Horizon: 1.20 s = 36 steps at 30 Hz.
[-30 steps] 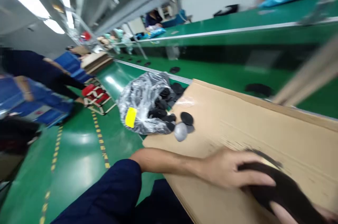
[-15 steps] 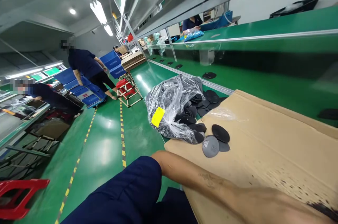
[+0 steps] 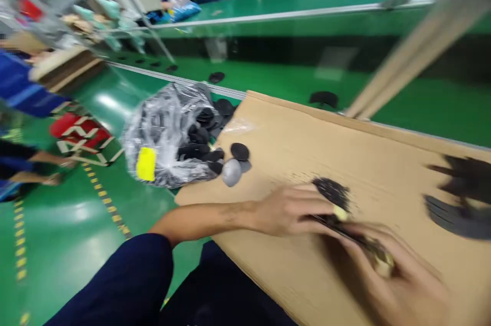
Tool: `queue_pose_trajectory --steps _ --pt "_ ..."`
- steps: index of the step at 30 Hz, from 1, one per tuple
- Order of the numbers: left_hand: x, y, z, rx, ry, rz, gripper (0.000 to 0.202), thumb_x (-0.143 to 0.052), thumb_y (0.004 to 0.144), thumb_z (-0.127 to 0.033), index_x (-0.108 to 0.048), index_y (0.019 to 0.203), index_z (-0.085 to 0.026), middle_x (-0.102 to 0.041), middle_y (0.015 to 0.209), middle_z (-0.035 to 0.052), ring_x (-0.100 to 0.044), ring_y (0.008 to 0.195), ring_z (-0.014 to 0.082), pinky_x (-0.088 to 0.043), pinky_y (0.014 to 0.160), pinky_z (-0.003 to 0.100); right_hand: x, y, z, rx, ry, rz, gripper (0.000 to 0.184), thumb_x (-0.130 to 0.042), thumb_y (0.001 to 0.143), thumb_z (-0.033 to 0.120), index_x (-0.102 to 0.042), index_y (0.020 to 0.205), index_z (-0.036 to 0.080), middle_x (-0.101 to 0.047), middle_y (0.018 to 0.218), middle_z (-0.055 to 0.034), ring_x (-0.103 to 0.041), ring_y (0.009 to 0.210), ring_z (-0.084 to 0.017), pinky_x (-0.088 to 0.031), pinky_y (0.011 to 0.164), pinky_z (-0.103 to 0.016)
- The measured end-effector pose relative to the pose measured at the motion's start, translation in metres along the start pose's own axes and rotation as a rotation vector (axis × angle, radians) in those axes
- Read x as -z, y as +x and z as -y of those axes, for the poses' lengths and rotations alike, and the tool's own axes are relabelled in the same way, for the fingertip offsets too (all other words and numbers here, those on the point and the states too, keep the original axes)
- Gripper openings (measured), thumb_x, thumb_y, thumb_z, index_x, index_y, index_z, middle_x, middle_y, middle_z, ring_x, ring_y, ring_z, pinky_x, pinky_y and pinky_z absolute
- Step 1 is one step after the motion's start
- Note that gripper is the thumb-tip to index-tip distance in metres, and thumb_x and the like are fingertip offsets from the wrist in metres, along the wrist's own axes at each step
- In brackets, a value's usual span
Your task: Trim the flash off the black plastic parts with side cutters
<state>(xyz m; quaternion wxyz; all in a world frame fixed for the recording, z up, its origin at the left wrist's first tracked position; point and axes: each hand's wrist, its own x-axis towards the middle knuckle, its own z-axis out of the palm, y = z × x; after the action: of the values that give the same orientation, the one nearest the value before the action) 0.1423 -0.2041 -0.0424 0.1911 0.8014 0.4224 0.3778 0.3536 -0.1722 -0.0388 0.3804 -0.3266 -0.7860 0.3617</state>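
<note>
My left hand [image 3: 295, 211] reaches in over the brown cardboard sheet [image 3: 291, 136], its fingers closed on the near end of a thin dark flat piece [image 3: 330, 221] seen nearly edge-on. My right hand [image 3: 402, 275] is curled at the other end of that piece, around a small brass-coloured object [image 3: 383, 264]; motion blur hides its kind. Just beyond the fingers lies a heap of black scraps [image 3: 332, 190], with specks scattered around. Dark slotted round pieces [image 3: 456, 216] rest on the cardboard to the right. A grey disc [image 3: 232, 172] and a black disc [image 3: 240, 152] lie to the left.
A clear plastic bag [image 3: 169, 131] with a yellow label [image 3: 146, 164] spills black discs at the cardboard's left. Behind runs a green conveyor [image 3: 268, 78] carrying spaced black pieces. A blurred post [image 3: 418, 44] slants at right. A red stool [image 3: 82, 131] stands on the floor.
My view has swung right and down. Both hands now show, meeting at the dark flat piece; before, only my left arm and part of that hand showed at the lower right.
</note>
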Motion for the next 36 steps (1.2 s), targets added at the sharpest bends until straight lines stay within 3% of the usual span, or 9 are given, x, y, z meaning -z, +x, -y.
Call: queue_pose_trajectory --steps 3,10,13,23,36 --pt "-0.001 -0.002 -0.004 -0.062 -0.103 -0.113 0.021 -0.065 0.096 -0.032 -0.07 0.099 -0.012 -0.075 0.097 0.0113 -0.069 0.088 0.0173 -0.058 0.082 0.032 0.002 -0.007 0.007 0.107 -0.016 0.002 0.013 -0.067 0.089 0.016 -0.07 0.097 0.026 -0.073 0.087 -0.0043 -0.07 0.072 -0.019 -0.058 0.066 -0.03" --pt "0.0 -0.004 -0.017 -0.092 -0.211 -0.162 0.022 -0.064 0.096 -0.027 -0.066 0.115 -0.015 -0.075 0.1 0.0115 -0.067 0.085 0.0153 -0.054 0.075 0.031 -0.002 -0.011 0.013 0.089 0.045 0.005 0.018 -0.067 0.088 0.009 -0.069 0.101 0.021 -0.074 0.093 -0.0069 -0.072 0.085 -0.02 -0.06 0.074 -0.032" --pt "-0.001 -0.004 -0.015 -0.119 -0.177 -0.195 0.019 -0.065 0.095 -0.023 -0.066 0.111 -0.013 -0.075 0.096 0.0112 -0.066 0.082 0.0146 -0.054 0.073 0.03 -0.002 -0.013 0.012 0.123 0.066 0.008 0.021 -0.068 0.087 0.007 -0.069 0.103 0.021 -0.074 0.096 -0.0073 -0.072 0.087 -0.02 -0.061 0.075 -0.032" --pt "0.0 -0.006 -0.016 -0.111 -0.134 -0.206 0.016 -0.069 0.092 -0.02 -0.066 0.106 -0.013 -0.075 0.092 0.0088 -0.066 0.079 0.0136 -0.056 0.073 0.029 0.0 -0.015 0.009 0.195 -0.016 0.03 0.028 -0.064 0.086 0.003 -0.068 0.107 0.02 -0.074 0.098 -0.0093 -0.073 0.089 -0.021 -0.063 0.076 -0.034" --pt "0.0 -0.007 -0.015 -0.162 -0.169 -0.173 0.019 -0.062 0.096 -0.02 -0.064 0.113 -0.012 -0.075 0.096 0.0115 -0.069 0.085 0.0161 -0.059 0.074 0.032 0.001 -0.017 0.009 0.195 -0.027 0.04 0.026 -0.065 0.085 0.003 -0.07 0.106 0.019 -0.074 0.095 -0.0092 -0.073 0.086 -0.021 -0.063 0.075 -0.034"
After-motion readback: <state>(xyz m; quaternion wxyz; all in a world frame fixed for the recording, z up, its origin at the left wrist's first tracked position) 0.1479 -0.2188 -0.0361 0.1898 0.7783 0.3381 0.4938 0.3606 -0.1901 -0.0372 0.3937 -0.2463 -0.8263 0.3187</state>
